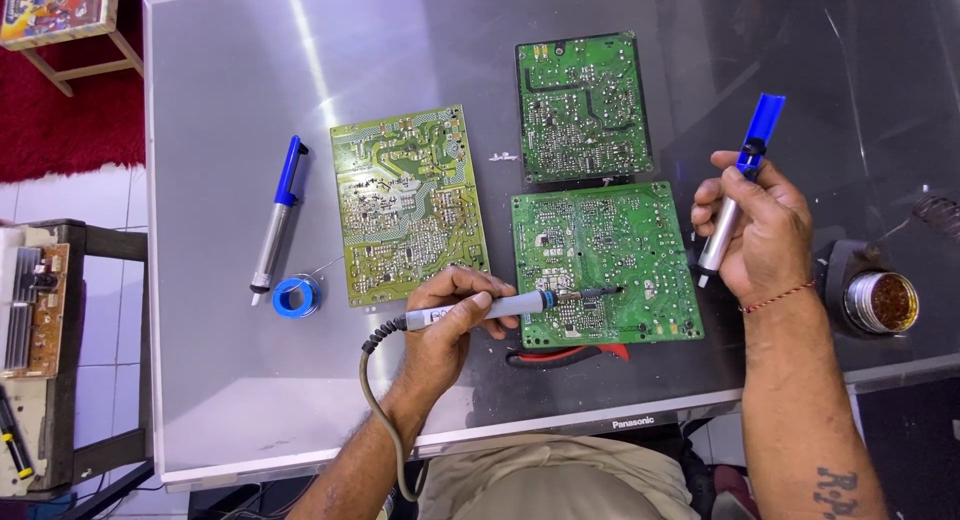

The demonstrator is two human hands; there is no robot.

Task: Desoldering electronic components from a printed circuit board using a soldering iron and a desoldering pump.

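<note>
My left hand (pixel 448 325) grips a grey soldering iron (pixel 500 306) by its handle. Its tip rests on the near green circuit board (pixel 605 265), close to the board's middle. My right hand (pixel 760 230) holds a blue and silver desoldering pump (pixel 742 175) upright just right of that board, nozzle pointing down. A second green board (pixel 583 108) lies behind it, and a yellow-green board (pixel 408 205) lies to the left.
Another desoldering pump (pixel 277 215) and a blue solder spool (pixel 296 297) lie at the left of the grey panel (pixel 220 100) serving as worktop. Red-handled cutters (pixel 565 356) lie near the front edge. A tip-cleaner tin (pixel 880 302) stands at right. A stool (pixel 60 20) stands far left.
</note>
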